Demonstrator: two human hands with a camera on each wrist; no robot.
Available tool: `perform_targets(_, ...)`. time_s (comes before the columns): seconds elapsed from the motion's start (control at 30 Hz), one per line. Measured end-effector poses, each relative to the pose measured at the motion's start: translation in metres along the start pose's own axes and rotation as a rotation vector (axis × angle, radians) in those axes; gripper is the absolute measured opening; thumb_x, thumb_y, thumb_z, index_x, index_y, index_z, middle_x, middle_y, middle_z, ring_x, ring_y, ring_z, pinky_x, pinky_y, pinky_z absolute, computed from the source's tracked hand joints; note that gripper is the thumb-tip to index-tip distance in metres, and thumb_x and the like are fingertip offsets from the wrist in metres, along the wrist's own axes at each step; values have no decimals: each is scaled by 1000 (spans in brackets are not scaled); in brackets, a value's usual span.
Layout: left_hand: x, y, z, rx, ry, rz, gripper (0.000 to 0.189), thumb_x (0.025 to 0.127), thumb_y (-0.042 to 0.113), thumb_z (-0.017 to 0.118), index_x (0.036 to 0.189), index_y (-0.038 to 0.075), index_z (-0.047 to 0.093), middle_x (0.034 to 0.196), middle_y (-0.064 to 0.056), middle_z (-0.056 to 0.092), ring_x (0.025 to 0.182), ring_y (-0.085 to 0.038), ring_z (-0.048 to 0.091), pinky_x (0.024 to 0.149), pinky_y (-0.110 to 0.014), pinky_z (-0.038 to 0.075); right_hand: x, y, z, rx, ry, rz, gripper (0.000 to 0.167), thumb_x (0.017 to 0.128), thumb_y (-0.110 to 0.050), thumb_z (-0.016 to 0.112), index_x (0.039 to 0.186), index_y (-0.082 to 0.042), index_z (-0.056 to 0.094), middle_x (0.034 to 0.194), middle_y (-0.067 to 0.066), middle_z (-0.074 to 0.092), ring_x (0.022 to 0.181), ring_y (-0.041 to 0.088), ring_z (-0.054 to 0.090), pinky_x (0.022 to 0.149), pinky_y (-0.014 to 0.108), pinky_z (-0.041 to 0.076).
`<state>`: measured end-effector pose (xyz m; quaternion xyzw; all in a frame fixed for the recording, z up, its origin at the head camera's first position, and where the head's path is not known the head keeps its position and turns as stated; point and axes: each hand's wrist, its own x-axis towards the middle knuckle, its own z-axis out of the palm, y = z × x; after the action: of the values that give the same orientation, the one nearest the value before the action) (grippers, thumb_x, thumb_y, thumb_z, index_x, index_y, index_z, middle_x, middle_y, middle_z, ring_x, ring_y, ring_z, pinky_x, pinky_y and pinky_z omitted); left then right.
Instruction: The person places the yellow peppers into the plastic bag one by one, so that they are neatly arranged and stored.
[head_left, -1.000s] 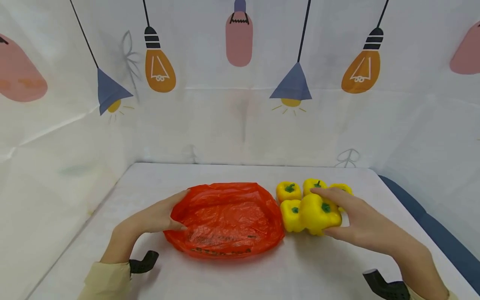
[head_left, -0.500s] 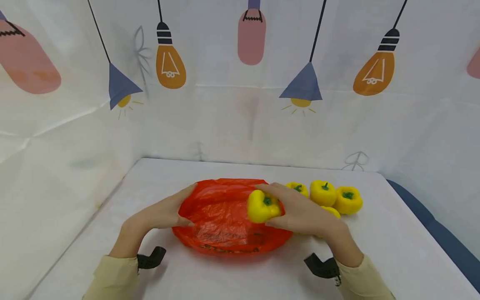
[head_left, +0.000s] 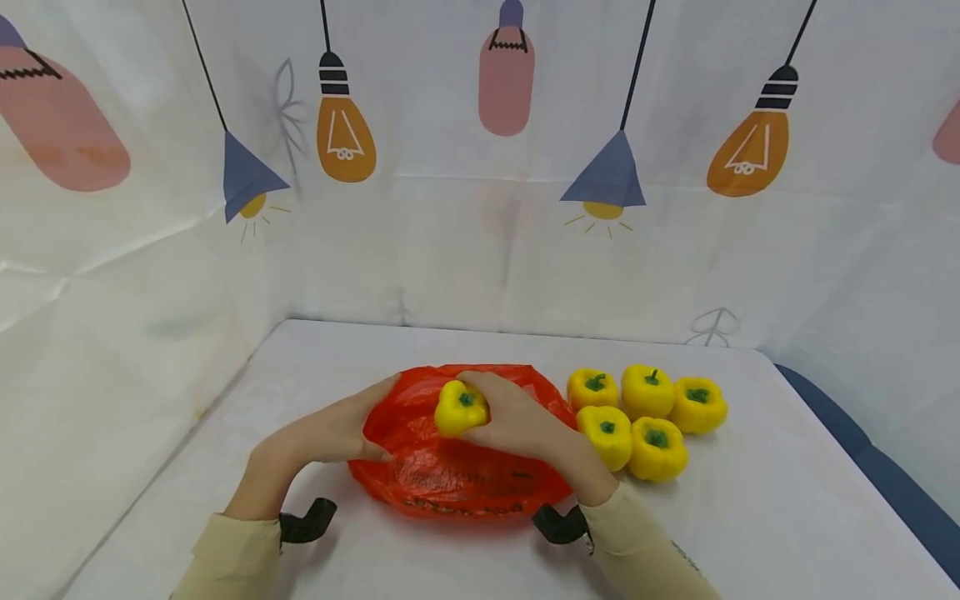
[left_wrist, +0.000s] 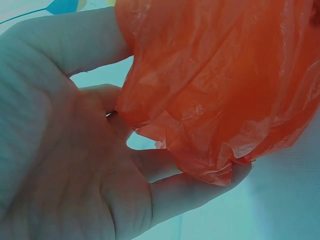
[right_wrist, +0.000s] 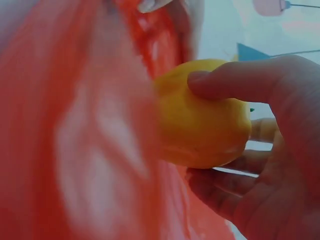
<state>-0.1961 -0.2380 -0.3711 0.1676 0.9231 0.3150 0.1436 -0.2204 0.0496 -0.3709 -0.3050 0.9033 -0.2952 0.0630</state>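
A red plastic bag (head_left: 420,475) lies on the white table with its mouth spread wide. My left hand (head_left: 333,435) grips the bag's left edge, and in the left wrist view the fingers go behind the crumpled red film (left_wrist: 220,85). Over the bag's mouth, my right hand (head_left: 517,427) holds a yellow bell pepper (head_left: 457,411) between thumb and fingers, its green stem turned toward the right hand. In the right wrist view, the left part of the pepper (right_wrist: 205,125) is hidden behind the bag's film.
Several more yellow bell peppers (head_left: 657,450) stand grouped just right of the bag. White cloth walls (head_left: 450,267) printed with lamps rise behind the table (head_left: 780,492). A dark blue object (head_left: 832,417) lies beyond the table's right edge.
The right hand has lifted the yellow bell pepper from the group and carried it left over the bag. The left hand keeps its grip on the bag's edge. The head view has shifted slightly.
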Motion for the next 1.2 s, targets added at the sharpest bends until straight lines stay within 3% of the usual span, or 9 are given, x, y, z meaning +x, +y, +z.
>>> perform_targets(0.23,1,2,0,6,-3,-5,104,80,22,81,160,13,15,166,-7,23,150,-34,29,115,-60,35,16,-4,16,34,-20,-6,72,88,-46,69,151,-30,38,139,-14,50,119,8,51,104,40,49)
perform_targets(0.4,1,3,0,-2,-3,0,105,79,22,82,160,13,15,165,-7,25,148,-35,31,113,-61,38,25,-4,26,11,-26,1,75,87,-49,68,152,-26,38,131,-8,51,111,9,52,98,36,52)
perform_targets(0.7,2,3,2,0,-2,-17,106,78,22,82,160,13,15,165,-8,25,148,-36,32,113,-61,37,27,-3,35,-9,3,12,78,92,-42,65,157,-23,27,152,0,42,132,18,47,112,46,45)
perform_targets(1.2,0,2,1,-3,-8,23,103,80,20,81,160,12,17,163,-12,28,144,-38,36,112,-61,39,27,-1,36,-47,15,34,87,86,-46,73,157,-35,24,151,-3,43,130,16,49,108,48,47)
